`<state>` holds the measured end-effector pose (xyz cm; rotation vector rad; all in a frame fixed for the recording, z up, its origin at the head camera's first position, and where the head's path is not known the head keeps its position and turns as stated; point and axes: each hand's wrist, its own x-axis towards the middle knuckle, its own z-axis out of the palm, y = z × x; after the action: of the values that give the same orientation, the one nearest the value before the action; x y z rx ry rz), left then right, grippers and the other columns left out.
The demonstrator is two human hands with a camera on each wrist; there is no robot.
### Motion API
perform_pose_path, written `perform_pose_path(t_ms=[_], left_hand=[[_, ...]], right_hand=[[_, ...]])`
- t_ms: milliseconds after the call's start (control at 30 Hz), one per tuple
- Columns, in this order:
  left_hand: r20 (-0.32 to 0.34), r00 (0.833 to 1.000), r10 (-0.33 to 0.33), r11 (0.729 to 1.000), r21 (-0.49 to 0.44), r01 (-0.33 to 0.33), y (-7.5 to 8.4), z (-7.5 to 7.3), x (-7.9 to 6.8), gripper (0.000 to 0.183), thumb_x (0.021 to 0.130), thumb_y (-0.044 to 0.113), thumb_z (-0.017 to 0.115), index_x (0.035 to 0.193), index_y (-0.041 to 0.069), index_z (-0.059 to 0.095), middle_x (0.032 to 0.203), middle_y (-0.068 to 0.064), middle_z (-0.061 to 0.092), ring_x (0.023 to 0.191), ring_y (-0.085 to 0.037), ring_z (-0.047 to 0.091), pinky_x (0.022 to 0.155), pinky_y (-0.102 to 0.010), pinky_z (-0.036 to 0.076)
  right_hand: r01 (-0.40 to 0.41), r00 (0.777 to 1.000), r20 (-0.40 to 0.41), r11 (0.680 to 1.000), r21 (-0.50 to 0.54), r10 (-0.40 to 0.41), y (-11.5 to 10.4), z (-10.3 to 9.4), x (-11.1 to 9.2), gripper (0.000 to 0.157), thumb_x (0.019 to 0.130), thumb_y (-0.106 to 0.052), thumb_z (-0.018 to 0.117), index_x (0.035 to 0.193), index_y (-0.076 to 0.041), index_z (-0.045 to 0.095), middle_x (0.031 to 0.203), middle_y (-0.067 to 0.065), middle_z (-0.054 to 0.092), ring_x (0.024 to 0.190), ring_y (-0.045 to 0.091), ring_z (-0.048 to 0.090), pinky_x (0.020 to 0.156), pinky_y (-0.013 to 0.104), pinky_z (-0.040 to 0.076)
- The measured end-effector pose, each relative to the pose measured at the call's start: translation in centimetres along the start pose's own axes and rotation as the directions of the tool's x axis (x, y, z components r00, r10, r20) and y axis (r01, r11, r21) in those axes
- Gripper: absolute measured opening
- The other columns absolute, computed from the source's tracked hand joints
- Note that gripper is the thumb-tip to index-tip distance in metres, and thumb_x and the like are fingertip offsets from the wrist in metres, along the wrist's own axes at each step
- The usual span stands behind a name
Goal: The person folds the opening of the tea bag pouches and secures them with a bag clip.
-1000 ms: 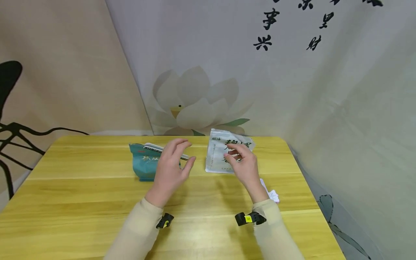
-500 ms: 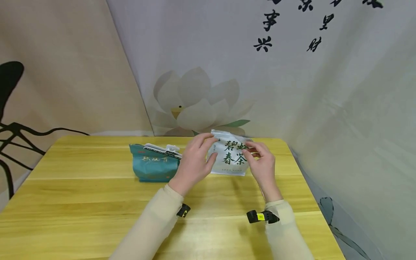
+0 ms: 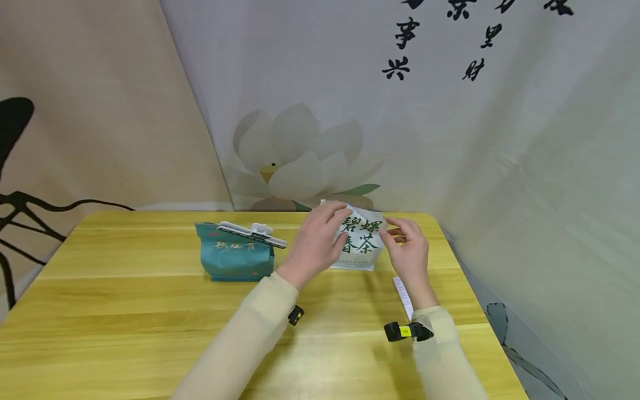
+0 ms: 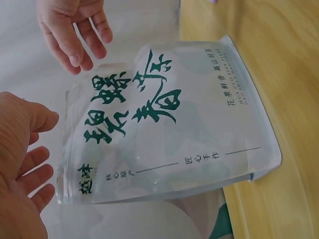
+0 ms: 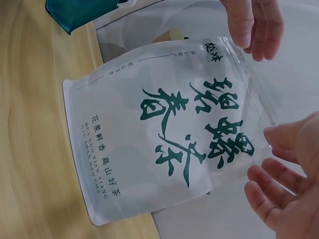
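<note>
A white stand-up tea pouch (image 3: 361,244) with large green characters stands at the back of the table. Its crimped top edge points toward both hands in the wrist views. My left hand (image 3: 320,236) is at the pouch's upper left, thumb and fingers apart around the top corner, as the left hand (image 4: 22,164) in the left wrist view also shows. At the upper right corner is my right hand (image 3: 407,253), its fingers loosely bent. In the right wrist view, the thumb (image 5: 279,137) comes right to the pouch's top edge. Neither hand has closed on the pouch.
A teal pouch (image 3: 235,258) stands to the left, with a long white sealing clip (image 3: 255,234) across its top. Another white strip-like clip (image 3: 403,297) lies on the wooden table (image 3: 125,311), partly hidden by the right arm. A fabric backdrop (image 3: 450,139) hangs behind.
Both hands have moved right, from in front of the teal and white pouches to the white pouch's upper corners. The teal pouch's clip is now uncovered.
</note>
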<state>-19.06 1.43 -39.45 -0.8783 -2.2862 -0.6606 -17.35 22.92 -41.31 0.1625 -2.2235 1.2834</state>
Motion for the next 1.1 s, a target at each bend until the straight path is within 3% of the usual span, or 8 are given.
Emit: perform_pose_path(t_ms=[267, 667, 933, 1100], left_hand=[[0.028, 0.999, 0.022, 0.999, -0.033, -0.021, -0.5, 1.3, 0.7, 0.042, 0.089, 0.005, 0.079, 0.129, 0.008, 0.064, 0.141, -0.012, 0.060, 0.131, -0.029, 0.057, 0.111, -0.044, 0.044], [0.110, 0.994, 0.022, 0.999, -0.030, -0.019, -1.1, 2.1, 2.6, 0.045, 0.094, 0.006, 0.074, 0.137, 0.009, 0.062, 0.145, -0.011, 0.058, 0.136, -0.028, 0.051, 0.109, -0.050, 0.043], [0.096, 0.995, 0.028, 0.998, 0.046, -0.032, -0.9, 2.4, 3.3, 0.041, 0.095, 0.010, 0.074, 0.134, 0.011, 0.065, 0.136, -0.007, 0.063, 0.123, -0.027, 0.055, 0.087, -0.041, 0.043], [0.110, 0.993, 0.040, 0.994, 0.095, -0.051, -0.9, 2.4, 3.6, 0.029, 0.097, 0.016, 0.074, 0.125, 0.012, 0.070, 0.128, -0.004, 0.066, 0.118, -0.025, 0.056, 0.082, -0.039, 0.039]], right_hand=[[-0.047, 0.999, 0.014, 0.998, -0.043, 0.048, 0.7, 0.5, 0.3, 0.032, 0.090, 0.001, 0.078, 0.121, 0.004, 0.071, 0.117, 0.020, 0.067, 0.087, 0.036, 0.071, 0.073, 0.010, 0.048], [-0.102, 0.990, 0.086, 0.989, -0.106, 0.111, 1.2, 0.9, 1.2, 0.034, 0.094, -0.004, 0.075, 0.127, 0.000, 0.070, 0.122, 0.018, 0.066, 0.087, 0.034, 0.071, 0.071, 0.015, 0.049], [-0.128, 0.981, 0.126, 0.983, -0.131, 0.145, 1.7, 1.0, 1.2, 0.033, 0.095, -0.007, 0.075, 0.127, 0.001, 0.070, 0.122, 0.020, 0.068, 0.093, 0.035, 0.071, 0.081, 0.043, 0.060], [-0.125, 0.984, 0.112, 0.983, -0.134, 0.140, 1.8, 1.3, 1.3, 0.032, 0.093, -0.005, 0.076, 0.124, 0.003, 0.071, 0.121, 0.021, 0.070, 0.091, 0.035, 0.071, 0.080, 0.044, 0.060]])
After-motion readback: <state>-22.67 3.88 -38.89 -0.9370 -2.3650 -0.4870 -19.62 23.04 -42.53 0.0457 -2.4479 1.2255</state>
